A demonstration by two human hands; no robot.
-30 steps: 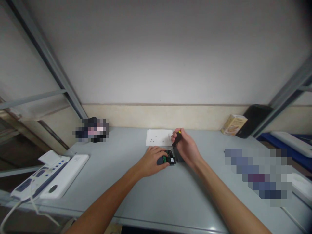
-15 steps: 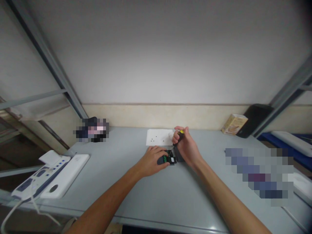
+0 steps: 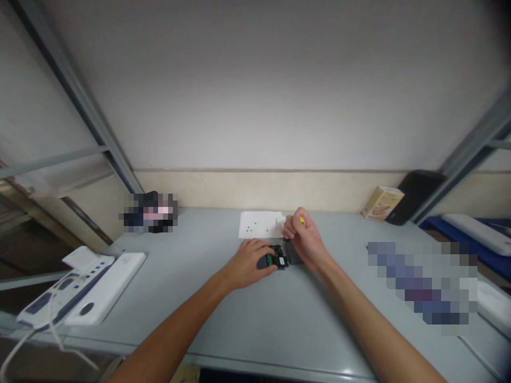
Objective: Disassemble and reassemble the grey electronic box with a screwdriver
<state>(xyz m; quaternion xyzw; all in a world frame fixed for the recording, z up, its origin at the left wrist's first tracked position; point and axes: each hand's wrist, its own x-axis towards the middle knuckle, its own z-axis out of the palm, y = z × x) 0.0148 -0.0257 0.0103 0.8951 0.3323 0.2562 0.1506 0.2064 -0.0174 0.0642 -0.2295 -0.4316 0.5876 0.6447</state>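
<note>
On the desk, a small dark electronic device [image 3: 281, 261] lies opened, with green circuit board showing. My left hand [image 3: 251, 260] rests over its left side, fingers and thumb closed around it. A dark flat panel [image 3: 294, 254] sits at its right side, partly under my right wrist. My right hand [image 3: 304, 234] is closed in a fist around a screwdriver [image 3: 302, 219], of which mainly the yellow handle end shows. The fingers hide the rest of it, and I cannot tell whether its tip touches the device.
Behind the hands lies a white sheet [image 3: 260, 219] with several small dark bits on it. White power strips [image 3: 115, 287] with cables occupy the left side. A yellow box [image 3: 382, 203] and a black upright object [image 3: 417, 196] stand back right. Pixelated items lie at both sides.
My right hand has turned around the screwdriver, so its dark handle is now mostly covered and the fist looks tighter. My left hand and the device stay in place.
</note>
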